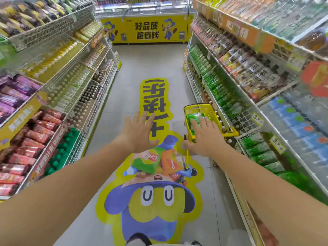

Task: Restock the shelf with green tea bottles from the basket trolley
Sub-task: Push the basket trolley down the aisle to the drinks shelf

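A yellow basket trolley stands on the aisle floor against the right-hand shelving, with green tea bottles lying inside it. Its thin yellow handle hangs down toward me. My right hand is stretched out flat with fingers spread, in front of the basket's near end, holding nothing. My left hand is also flat and empty, out over the middle of the aisle. More green tea bottles fill the middle rows of the right shelf, and others lie lower, closer to me.
Shelves of drinks and snacks line the left side. A big yellow and blue floor sticker runs down the aisle. A yellow freezer counter closes the far end. Price tags hang on the right shelf edges.
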`<state>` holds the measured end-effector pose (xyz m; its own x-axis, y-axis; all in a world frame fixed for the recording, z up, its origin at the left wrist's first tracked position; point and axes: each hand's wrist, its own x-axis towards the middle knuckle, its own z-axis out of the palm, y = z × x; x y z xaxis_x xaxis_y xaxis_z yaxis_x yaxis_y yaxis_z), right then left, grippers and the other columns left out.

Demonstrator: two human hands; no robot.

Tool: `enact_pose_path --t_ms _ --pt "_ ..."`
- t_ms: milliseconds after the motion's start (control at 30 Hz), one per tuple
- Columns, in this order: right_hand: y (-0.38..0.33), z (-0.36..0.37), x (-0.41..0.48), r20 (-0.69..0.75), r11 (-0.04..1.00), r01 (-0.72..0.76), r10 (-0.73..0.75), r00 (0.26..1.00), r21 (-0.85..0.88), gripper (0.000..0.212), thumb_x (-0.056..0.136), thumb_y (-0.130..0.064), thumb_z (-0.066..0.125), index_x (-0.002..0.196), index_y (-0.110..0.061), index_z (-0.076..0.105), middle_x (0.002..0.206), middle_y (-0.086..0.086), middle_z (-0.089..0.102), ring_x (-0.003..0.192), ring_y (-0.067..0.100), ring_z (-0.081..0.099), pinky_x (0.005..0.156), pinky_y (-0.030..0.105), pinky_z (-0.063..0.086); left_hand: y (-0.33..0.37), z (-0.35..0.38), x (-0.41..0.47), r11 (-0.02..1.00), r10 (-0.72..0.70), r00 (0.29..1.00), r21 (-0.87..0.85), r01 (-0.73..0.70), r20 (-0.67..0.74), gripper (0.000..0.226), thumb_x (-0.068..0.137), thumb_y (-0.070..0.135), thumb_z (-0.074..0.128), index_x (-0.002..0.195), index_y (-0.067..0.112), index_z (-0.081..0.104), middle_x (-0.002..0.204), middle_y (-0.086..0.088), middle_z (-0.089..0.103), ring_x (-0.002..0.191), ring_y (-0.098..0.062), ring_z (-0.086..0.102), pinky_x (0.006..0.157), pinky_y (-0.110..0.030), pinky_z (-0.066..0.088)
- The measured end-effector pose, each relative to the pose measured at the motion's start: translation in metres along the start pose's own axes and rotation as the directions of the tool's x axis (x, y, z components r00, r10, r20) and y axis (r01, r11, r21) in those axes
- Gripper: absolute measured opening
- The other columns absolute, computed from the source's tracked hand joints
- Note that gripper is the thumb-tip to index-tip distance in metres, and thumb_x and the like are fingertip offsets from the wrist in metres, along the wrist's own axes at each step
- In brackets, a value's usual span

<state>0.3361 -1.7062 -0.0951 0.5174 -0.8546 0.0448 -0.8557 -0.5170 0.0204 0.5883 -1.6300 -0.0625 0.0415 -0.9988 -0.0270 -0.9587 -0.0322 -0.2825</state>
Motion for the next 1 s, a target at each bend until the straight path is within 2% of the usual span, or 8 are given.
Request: enact_pose_path --t_ms 200,400,567,767,1000 --pt "0.028 0.011 0.091 0.036 0.999 -0.026 0.027 0.999 -0.039 0.097 0.086 -0.078 0.029 0.158 -0.017 0.009 0.163 0.017 0.012 0.149 0.036 0.01 0.12 0.052 0.013 -0.018 0.009 0.107 0.996 -0.016 1.0 -0.083 0.016 -0.007 0.103 0.084 0.079 0.036 0.158 0.019 -0.003 0.165 -0.012 0.005 0.151 -0.035 0.002 0.117 -0.059 0.015" --pt "0.041 0.034 0.189 0.064 0.992 -0.122 0.124 0.99 -0.036 0.097 0.085 -0.076 0.039 0.157 -0.017 0.012 0.163 0.016 0.009 0.15 0.033 0.007 0.121 0.051 0.011 -0.053 0.031 0.23 0.995 0.04 0.997 -0.088 -0.046 -0.062 0.101 0.085 0.077 0.036 0.158 0.019 -0.002 0.165 -0.012 0.005 0.151 -0.035 0.001 0.117 -0.059 0.012" --pt "0.042 0.044 0.28 0.019 0.972 -0.232 0.233 0.972 -0.045 0.096 0.085 -0.074 0.038 0.157 -0.017 0.011 0.163 0.017 0.007 0.15 0.034 0.01 0.12 0.05 0.013 -0.091 0.042 0.341 0.982 0.176 0.978 -0.054 -0.183 -0.115 0.1 0.085 0.076 0.036 0.158 0.018 -0.001 0.165 -0.013 0.005 0.151 -0.036 0.001 0.117 -0.061 0.011" --pt "0.042 0.054 0.375 0.015 0.917 -0.399 0.398 0.917 0.021 0.096 0.084 -0.075 0.032 0.158 -0.019 0.006 0.164 0.014 0.004 0.151 0.033 0.005 0.121 0.051 0.011 -0.129 0.051 0.464 0.943 0.33 0.93 0.015 -0.332 -0.159 0.101 0.084 0.078 0.032 0.158 0.018 -0.003 0.165 -0.014 0.005 0.151 -0.037 0.001 0.117 -0.062 0.01" --pt "0.076 0.063 0.431 0.074 0.822 -0.568 0.564 0.822 0.045 0.097 0.086 -0.076 0.032 0.158 -0.018 0.002 0.164 0.015 0.003 0.15 0.035 0.003 0.121 0.052 0.01 -0.103 0.056 0.578 0.847 0.531 0.835 0.103 -0.521 -0.143 0.101 0.086 0.079 0.026 0.158 0.015 -0.003 0.165 -0.016 0.005 0.151 -0.038 0.004 0.117 -0.06 0.014"
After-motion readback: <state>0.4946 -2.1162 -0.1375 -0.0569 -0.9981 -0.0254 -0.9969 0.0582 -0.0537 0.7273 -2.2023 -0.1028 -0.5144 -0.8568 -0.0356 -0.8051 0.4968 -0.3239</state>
